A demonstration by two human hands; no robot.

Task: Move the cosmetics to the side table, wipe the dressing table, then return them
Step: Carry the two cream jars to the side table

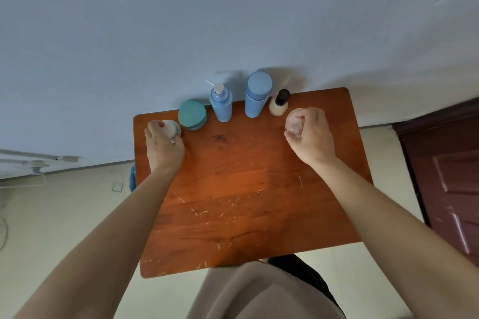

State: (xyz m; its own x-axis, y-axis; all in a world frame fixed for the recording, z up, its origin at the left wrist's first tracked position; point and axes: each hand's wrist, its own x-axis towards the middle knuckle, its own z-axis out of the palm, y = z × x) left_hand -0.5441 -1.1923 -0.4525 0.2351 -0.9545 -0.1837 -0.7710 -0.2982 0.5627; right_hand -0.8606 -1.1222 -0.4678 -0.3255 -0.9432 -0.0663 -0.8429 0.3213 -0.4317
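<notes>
Fingers of the left hand [163,145] grasp a white jar [173,127]; the right hand [309,134] grasps a clear jar [293,124]. Lifting may topple the neighbouring black-capped bottle [279,106].

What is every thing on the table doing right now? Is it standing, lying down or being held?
white jar: held in the grip of the left hand
teal jar: closed, standing, untouched
pump bottle: upright, untouched
blue bottle: upright, capped, untouched
black-capped bottle: upright, capped, untouched
pinkish jar: held in the grip of the right hand
wooden table: scratched
</notes>
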